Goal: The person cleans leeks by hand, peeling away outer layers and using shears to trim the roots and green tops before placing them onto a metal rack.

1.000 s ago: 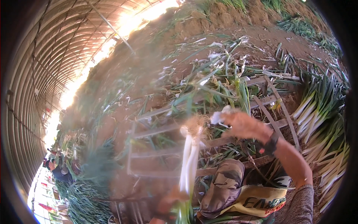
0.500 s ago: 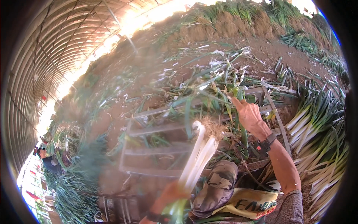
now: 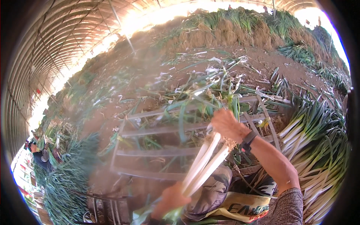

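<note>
A bunch of thick green onions (image 3: 204, 163) slants across my lap, white stalks up and the brown root ends away from me. My left hand (image 3: 174, 198), a little blurred, is wrapped round the stalks where they turn green. At the root ends, my right hand (image 3: 227, 125) closes its fingers on the tip of one green onion; the fingertips are partly hidden behind the hand. Loose peelings and leaves (image 3: 202, 92) lie just beyond it.
A low metal rack (image 3: 161, 131) lies in front of me over leaf scraps. Cleaned green onions (image 3: 307, 168) are heaped at my right. Unpeeled piles stand far back (image 3: 232, 33) and at left (image 3: 67, 187). Another person (image 3: 41, 155) sits at the far left.
My right hand has come down and left from above the scraps to the root ends, closing there. The bunch in my left hand has shifted slightly to the right.
</note>
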A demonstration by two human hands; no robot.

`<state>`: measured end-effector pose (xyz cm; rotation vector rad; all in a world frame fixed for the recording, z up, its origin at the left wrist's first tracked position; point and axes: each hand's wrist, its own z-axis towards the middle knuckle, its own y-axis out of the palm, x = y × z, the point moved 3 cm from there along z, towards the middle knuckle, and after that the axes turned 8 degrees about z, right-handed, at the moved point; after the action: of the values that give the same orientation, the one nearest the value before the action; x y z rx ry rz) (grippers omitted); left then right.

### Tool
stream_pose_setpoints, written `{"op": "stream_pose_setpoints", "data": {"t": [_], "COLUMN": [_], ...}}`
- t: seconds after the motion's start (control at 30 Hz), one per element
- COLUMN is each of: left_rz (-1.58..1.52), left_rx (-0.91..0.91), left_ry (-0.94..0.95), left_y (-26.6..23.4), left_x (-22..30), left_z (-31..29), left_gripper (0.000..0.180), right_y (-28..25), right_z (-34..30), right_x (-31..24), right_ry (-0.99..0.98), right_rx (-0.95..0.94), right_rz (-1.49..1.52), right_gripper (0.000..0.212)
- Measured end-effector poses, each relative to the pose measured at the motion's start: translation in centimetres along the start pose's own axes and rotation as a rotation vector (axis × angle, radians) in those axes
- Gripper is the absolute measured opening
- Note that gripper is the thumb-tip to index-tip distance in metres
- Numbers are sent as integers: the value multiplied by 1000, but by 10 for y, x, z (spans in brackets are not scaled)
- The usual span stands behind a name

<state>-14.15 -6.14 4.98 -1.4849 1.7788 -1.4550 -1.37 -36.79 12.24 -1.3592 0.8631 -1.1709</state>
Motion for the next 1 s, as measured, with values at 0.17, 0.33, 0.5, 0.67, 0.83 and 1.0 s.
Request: {"op": "stream_pose_setpoints", "data": {"t": [0.17, 0.33, 0.5, 0.67, 0.83, 1.0], "left_rz": [-17, -166, -344, -872, -997, -1264], "left_rx": [36, 193, 125, 267, 613, 485], "left_ry": [-48, -12, -107, 26, 188, 446], "left_y": [-1, -22, -78, -141, -178, -207], "left_x": [-15, -46, -73, -72, -98, -76], "left_z": [-5, 1, 25, -2, -15, -41], "left_gripper": [75, 69, 38, 34, 63, 66], "right_y": [-17, 3, 21, 14, 20, 25], "right_z": [-15, -59, -91, -122, -136, -151], "right_x": [92, 128, 71, 35, 11, 3], "right_ry": [429, 432, 268, 228, 161, 128], "right_rx": [326, 392, 124, -64, -25, -54], "right_rz": [104, 475, 579, 599, 692, 708], "right_gripper": [13, 45, 50, 45, 42, 40]}}
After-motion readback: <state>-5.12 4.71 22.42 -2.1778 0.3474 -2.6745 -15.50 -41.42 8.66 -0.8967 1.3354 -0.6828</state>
